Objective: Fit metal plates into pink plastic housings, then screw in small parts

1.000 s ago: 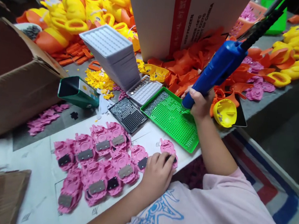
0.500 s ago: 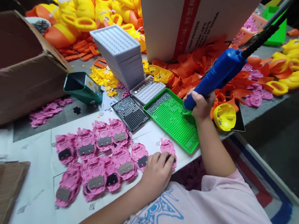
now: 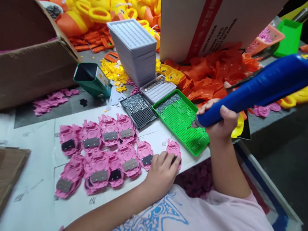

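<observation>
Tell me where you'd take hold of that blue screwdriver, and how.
Grip the blue screwdriver low on its thick, rounded body, just behind the metal tip, probably coming from the near side. It slants, tip down over the green tray, so this leaves the tip free; the right hand holds it there.

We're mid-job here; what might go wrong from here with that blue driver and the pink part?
The blue driver in the right hand points at the green tray, so a rough sweep might scatter its small metal pieces. The left hand covers some of the pink part, so a slip there might jab it. That part also lies near the edge of the white surface; a nudge might send it off.
</observation>
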A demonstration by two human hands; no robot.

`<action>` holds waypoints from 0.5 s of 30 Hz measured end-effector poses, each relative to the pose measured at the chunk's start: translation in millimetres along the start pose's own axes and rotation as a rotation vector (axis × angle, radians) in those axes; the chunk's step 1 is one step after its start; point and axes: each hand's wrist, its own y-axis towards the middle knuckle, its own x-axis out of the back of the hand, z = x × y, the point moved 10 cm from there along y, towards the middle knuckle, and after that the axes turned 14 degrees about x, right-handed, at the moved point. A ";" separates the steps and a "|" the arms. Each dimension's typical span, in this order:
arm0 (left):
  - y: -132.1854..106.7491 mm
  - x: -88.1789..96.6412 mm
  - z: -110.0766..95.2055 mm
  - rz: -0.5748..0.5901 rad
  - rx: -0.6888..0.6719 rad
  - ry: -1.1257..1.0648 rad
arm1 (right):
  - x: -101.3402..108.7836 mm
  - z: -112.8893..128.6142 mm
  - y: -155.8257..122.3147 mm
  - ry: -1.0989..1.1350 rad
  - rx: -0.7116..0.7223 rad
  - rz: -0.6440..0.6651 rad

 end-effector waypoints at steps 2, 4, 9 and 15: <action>-0.9 0.9 -1.0 -0.026 -0.015 -0.005 | -11.2 7.7 -19.4 0.112 -0.049 0.042; -2.0 -1.2 -2.4 -0.026 -0.036 -0.013 | -19.7 9.8 -38.1 0.187 -0.093 0.070; -3.5 -7.3 -2.4 -0.001 -0.041 0.010 | -25.7 -4.9 -65.1 0.193 -0.160 0.062; -4.4 -6.8 -2.4 -0.011 -0.041 0.038 | -25.4 -20.3 -71.4 0.093 -0.217 0.062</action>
